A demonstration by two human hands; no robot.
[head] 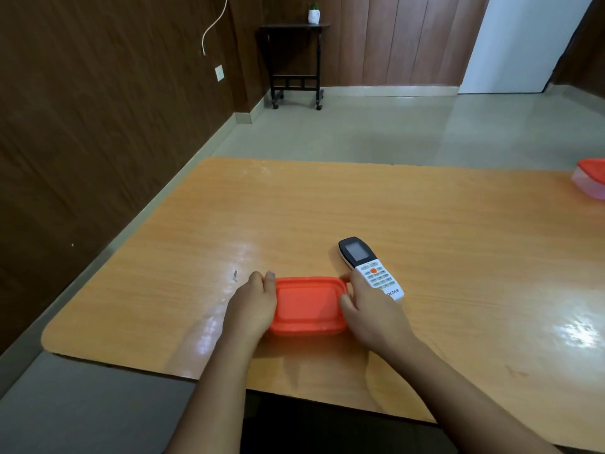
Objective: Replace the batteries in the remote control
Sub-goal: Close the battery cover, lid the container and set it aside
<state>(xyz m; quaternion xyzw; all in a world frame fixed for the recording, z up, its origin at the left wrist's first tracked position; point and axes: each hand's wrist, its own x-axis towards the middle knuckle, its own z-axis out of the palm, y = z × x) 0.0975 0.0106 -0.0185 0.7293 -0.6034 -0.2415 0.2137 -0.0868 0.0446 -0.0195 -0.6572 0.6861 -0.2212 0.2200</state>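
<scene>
A white remote control (370, 267) with a dark screen end lies face up on the wooden table (327, 208), just right of a small box with an orange lid (307, 303). My left hand (252, 306) grips the box's left end, fingers curled over the lid's edge. My right hand (370, 309) grips the box's right end and covers part of the remote's near end. The lid sits on the box. No batteries are visible.
A second box with an orange lid (592, 181) stands at the table's far right edge. A dark wood-panelled wall runs along the left. A small black side table (294, 63) with a potted plant stands across the floor.
</scene>
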